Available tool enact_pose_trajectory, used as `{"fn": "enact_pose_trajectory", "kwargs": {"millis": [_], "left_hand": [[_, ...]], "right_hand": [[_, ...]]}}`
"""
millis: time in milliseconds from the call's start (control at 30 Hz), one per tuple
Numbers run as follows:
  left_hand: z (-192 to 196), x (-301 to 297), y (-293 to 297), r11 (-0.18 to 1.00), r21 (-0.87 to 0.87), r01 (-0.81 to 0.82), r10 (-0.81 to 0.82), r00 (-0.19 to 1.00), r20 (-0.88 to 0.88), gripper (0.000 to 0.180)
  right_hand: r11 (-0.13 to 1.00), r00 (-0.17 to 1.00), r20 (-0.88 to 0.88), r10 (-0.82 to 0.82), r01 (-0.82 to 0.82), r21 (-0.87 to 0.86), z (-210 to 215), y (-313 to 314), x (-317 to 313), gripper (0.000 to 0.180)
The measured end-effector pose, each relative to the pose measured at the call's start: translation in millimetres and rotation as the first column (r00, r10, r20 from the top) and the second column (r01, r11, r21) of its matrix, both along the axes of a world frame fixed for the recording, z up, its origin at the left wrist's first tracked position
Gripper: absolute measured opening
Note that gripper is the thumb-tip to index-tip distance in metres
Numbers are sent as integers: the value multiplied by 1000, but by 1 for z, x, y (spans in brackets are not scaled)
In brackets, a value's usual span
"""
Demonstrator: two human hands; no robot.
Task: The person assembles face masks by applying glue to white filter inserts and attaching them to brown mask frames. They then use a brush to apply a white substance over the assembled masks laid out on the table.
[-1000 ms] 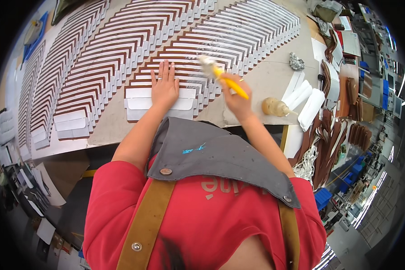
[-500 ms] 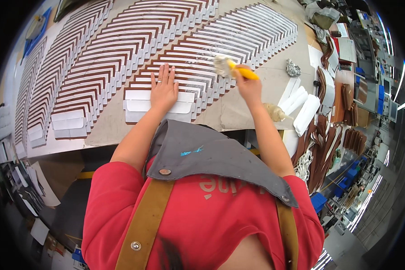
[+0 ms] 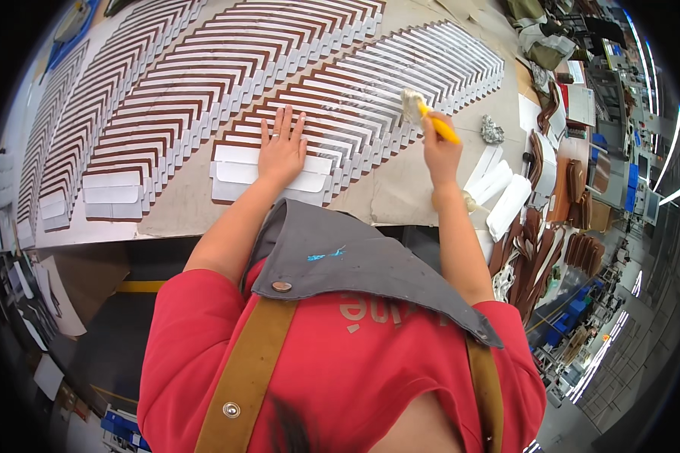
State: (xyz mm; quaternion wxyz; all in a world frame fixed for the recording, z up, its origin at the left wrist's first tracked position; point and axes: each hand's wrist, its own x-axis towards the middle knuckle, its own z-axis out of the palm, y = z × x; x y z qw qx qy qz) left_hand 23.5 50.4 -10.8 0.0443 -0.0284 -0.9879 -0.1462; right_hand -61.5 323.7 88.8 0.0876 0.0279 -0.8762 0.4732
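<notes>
On the bench, nearest fanned row [image 3: 370, 98] of overlapped brown-and-white pieces runs from lower left up to upper right, long axis diagonal across view.

Left hand [image 3: 282, 151]: flat, fingers spread, palm pressing down on the low end of that row, just above the two plain white pieces at its start. Holds nothing, just pins the stack.

Right hand [image 3: 440, 155]: closed around a yellow-handled brush [image 3: 423, 113]. Handle points down-right into the fist, bristle head up-left of the knuckles. Bristles look to be touching the row about two-thirds along, toward its far end; can't tell contact for sure from this angle.

Key relation: brush sits up and to the right of the left hand, both on the same row, well apart along its axis. Uncovered rest of the row lies further up-right from the brush, so right hand is the nearer one to it; left is at the opposite end.

Other rows [image 3: 166, 98] lie parallel, to the left, untouched by either hand. White rolled pieces [image 3: 506, 200] and a small bottle [image 3: 472, 202] sit just right of the right wrist, near the bench edge. Brown cut parts [image 3: 536, 257] are piled further right.
</notes>
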Motion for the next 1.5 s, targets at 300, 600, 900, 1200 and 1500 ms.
{"fn": "enact_pose_trajectory", "kwargs": {"millis": [300, 600, 900, 1200, 1500], "left_hand": [[2, -3, -2, 991, -79, 109, -111, 993, -27, 47], [5, -6, -2, 992, -41, 118, -118, 993, -5, 45], [6, -7, -3, 994, 44, 96, -95, 995, -6, 44], [34, -32, 4, 991, 94, 95, -101, 993, 63, 47], [38, -47, 9, 992, 6, 127, -125, 963, 240, 50]], "right_hand": [[948, 948, 94, 306, -293, -125, 25, -70, -27, 20], [848, 941, 185, 284, -337, 410, 14, -64, -115, 33], [841, 904, 329, 274, -391, 374, 32, -64, -94, 29], [848, 826, 251, 505, -529, 38, 67, -101, -90, 17], [418, 705, 437, 558, -694, 586, 41, -121, -148, 20]]}}
